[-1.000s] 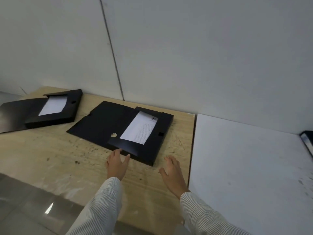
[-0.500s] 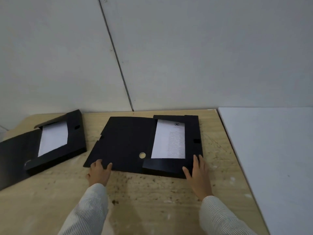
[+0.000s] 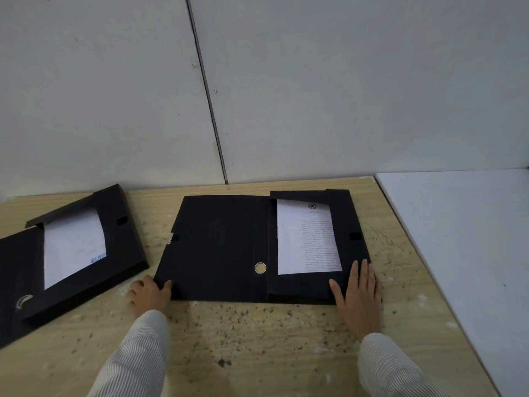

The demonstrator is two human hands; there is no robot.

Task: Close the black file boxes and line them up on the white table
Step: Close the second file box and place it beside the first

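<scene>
Head view: two open file boxes, one sheet each; left hand pinches centre box's lid, right hand flat.

Dim, even indoor light with soft, faint shadows. Wide-angle bending at the edges. Slight overall softness; no glare.

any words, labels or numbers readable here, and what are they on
Nothing can be read out as wording.
Printed sheet in the middle file box: a round star emblem at the top, then lines of print, too small to read.
White sheet in the left file box: blue print at its lower right corner, blurred.
Light tag on the left edge of the middle file box's open cover: too small to read.
</scene>
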